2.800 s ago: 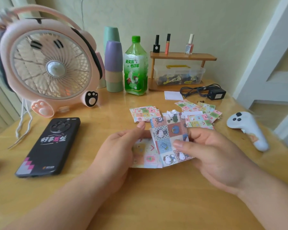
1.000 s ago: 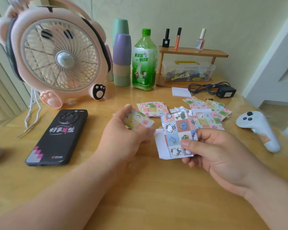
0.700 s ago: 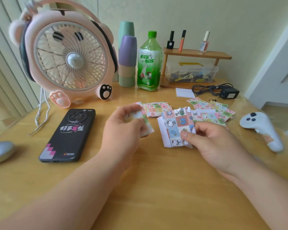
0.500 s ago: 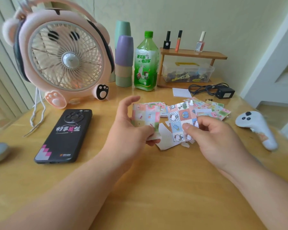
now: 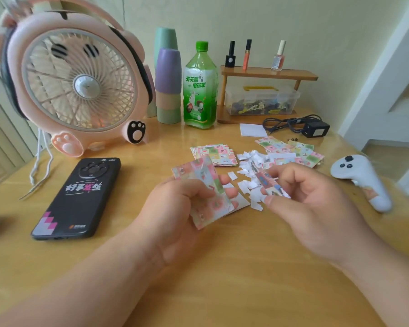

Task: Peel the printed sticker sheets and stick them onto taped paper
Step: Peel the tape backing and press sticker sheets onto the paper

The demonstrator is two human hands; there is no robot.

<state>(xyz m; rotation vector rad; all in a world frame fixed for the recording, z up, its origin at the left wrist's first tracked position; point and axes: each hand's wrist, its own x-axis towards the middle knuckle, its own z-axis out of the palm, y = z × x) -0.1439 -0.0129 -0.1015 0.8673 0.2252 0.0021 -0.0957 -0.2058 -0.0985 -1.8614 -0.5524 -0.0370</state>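
left hand (image 5: 182, 208) grip grasping one pastel sticker sheet (image 5: 198, 171), right hand (image 5: 316, 204) grip pinching one printed sticker (image 5: 266, 181), three cosmetic bottles (image 5: 230, 55), wooden counter (image 5: 222, 267), pale wall (image 5: 316, 27)

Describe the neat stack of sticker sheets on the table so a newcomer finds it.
Start at the green plastic drink bottle at the back of the wooden table and come toward the camera to the squared-up stack of pink-and-green printed sticker sheets. Unlike the fanned loose sheets to its right and the torn white scraps between, it is one tidy pile.
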